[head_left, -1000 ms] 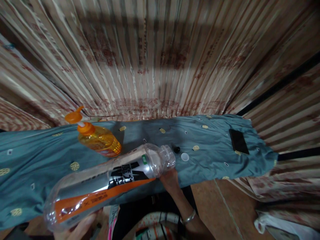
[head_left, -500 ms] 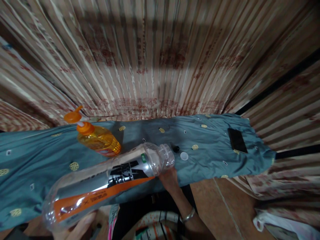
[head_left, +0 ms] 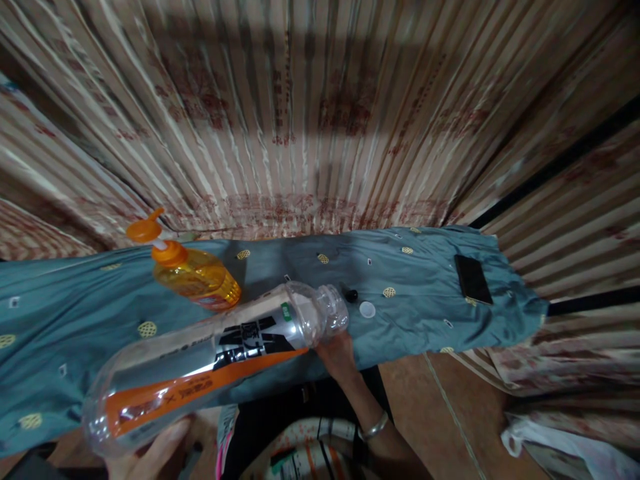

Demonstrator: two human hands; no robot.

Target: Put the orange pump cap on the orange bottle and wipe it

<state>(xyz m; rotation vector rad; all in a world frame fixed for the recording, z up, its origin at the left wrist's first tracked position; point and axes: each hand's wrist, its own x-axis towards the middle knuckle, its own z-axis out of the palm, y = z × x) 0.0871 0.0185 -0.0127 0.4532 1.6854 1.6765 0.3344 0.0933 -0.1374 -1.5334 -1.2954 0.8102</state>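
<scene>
I see the cloth (head_left: 425,273) spread beyond both hands. The bottle (head_left: 210,367) spans them, its long axis slanting from the left hand (head_left: 155,450), clasping the base, away and rightward to the right hand (head_left: 337,353) under the neck; those fingers are hidden, so I can't tell how they close. Just past the bottle's middle, the dispenser (head_left: 197,277) crowds me. The phone (head_left: 473,279) is well right of the grip; the disc (head_left: 367,310) and bead (head_left: 352,296) sit near the neck.
</scene>
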